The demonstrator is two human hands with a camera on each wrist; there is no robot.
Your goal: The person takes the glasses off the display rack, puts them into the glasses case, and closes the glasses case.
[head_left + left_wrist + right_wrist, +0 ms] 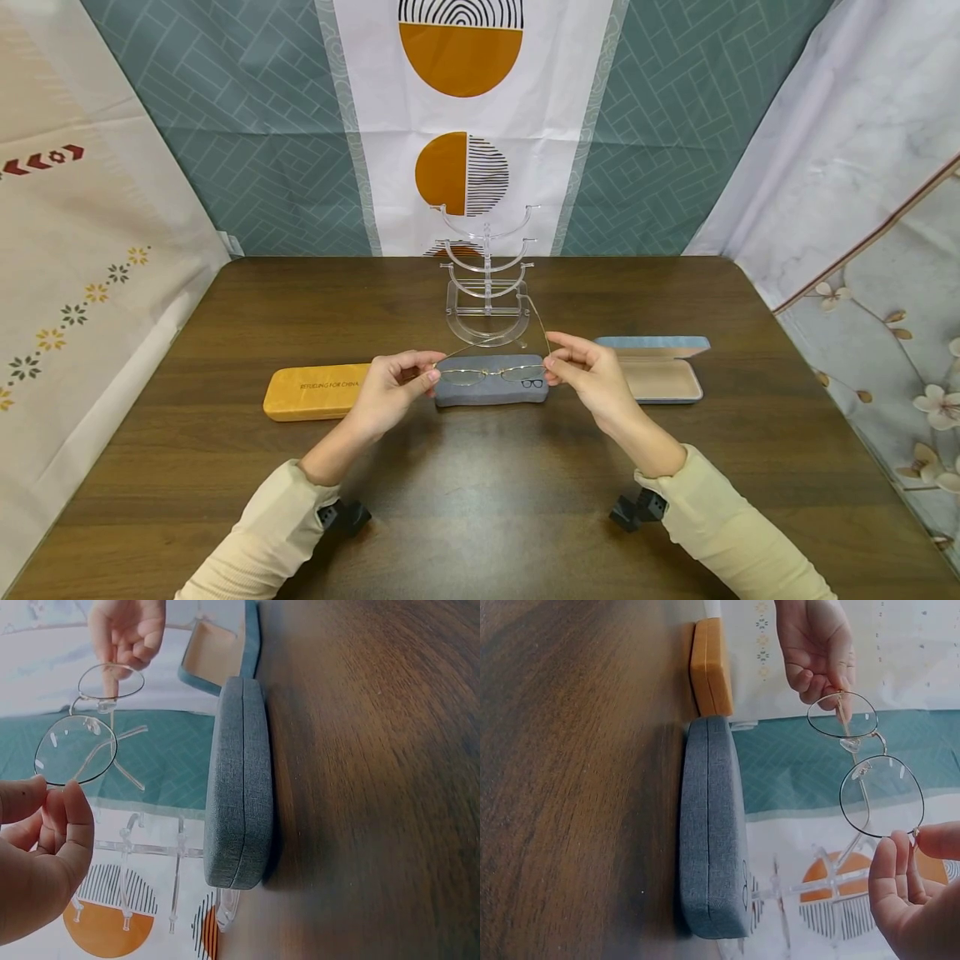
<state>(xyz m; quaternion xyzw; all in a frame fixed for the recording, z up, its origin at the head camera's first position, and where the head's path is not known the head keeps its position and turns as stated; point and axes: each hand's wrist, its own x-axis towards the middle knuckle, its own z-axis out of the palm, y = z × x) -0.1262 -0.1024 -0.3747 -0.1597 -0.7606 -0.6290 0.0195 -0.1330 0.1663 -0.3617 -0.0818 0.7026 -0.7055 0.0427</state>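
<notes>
A pair of thin metal-framed eyeglasses (491, 372) is held up between both hands, lenses toward the person and temples spread toward the back. My left hand (393, 385) pinches its left hinge corner between thumb and fingers, seen close in the left wrist view. On the other side my right hand (590, 379) pinches the right hinge corner the same way. Below and behind the lenses lies a closed grey-blue glasses case (491, 397) with a small glasses print. In the right wrist view, the round lenses (882, 796) hang beside the case, raised off the table.
A closed yellow glasses case (311, 393) lies by the left hand. An open case (663, 379), blue outside and beige inside, sits beyond the right hand. Behind stands a clear tiered display rack (487, 292) on the brown wooden table (480, 500). Patterned cloths hang around.
</notes>
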